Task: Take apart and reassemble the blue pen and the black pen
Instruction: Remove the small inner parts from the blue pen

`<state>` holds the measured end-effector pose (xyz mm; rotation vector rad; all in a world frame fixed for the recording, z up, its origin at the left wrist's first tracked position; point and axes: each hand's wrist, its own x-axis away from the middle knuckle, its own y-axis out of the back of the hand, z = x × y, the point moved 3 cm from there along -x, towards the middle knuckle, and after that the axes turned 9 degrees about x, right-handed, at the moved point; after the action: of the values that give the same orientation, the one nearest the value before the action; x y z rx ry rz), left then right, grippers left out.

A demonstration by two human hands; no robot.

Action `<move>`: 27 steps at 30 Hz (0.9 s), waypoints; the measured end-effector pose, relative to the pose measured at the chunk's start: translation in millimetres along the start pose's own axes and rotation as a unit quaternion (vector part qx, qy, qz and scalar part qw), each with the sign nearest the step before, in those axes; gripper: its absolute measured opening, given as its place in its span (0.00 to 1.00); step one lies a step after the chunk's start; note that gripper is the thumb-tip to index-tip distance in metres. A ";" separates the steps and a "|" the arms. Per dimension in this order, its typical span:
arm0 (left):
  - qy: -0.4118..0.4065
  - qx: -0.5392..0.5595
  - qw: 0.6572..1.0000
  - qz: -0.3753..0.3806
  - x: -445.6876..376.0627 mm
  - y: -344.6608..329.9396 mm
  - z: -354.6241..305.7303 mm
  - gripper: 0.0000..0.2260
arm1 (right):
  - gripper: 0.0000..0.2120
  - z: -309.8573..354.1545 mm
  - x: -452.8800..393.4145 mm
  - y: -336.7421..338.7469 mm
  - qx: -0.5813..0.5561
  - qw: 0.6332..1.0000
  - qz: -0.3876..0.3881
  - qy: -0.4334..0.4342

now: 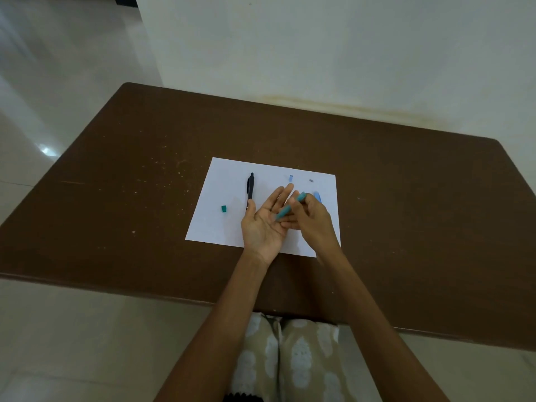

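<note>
Clearly the blue pen is being worked on: the right hand (311,217) is pinching its teal barrel (287,210) and tipping it over the left hand (265,220), which is lying palm-up with fingers straight, holding nothing. The black pen (250,190) is lying whole on the paper (220,227) beside small loose parts, so the next move probably calls for catching whatever slides out.

Probably a home room: brown table (145,169) beneath the fingers, tiled floor (58,68), plain wall (348,53) beyond.

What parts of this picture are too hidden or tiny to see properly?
Head view:
- Light blue piece: mostly hidden behind the right hand.
- Two small bits on the paper: too small to identify.
- Teal pen barrel: its middle is hidden by fingers, and its inside cannot be seen.
</note>
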<state>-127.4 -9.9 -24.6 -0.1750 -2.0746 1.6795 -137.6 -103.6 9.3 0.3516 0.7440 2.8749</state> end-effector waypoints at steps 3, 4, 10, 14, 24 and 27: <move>0.000 -0.014 1.000 -0.009 0.8 4.7 -0.9 0.28 | 0.16 -3.9 1.6 -1.8 -0.054 0.998 0.005 -0.037; 0.000 -0.020 1.000 -0.012 0.9 6.3 -1.1 0.28 | 0.15 -5.5 2.5 -2.2 -0.078 0.996 0.007 -0.051; 0.005 -0.018 0.999 -0.032 2.5 12.1 -1.0 0.23 | 0.12 -18.5 8.3 -4.1 -0.235 0.963 0.039 -0.123; 0.006 0.008 1.000 -0.020 5.1 7.5 -1.5 0.20 | 0.11 -17.3 12.1 -1.2 -0.346 0.924 0.055 -0.151; 0.006 0.015 1.000 0.016 11.1 4.6 -3.1 0.23 | 0.11 -12.7 13.3 5.7 -0.408 0.901 0.026 -0.146; 0.010 0.021 0.999 0.028 10.7 3.4 -3.6 0.23 | 0.11 -11.3 12.5 8.1 -0.406 0.902 0.017 -0.147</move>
<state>-136.0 -1.9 -24.4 -0.2361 -2.0359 1.7459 -153.3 -113.3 6.1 0.6360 -0.5182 2.7487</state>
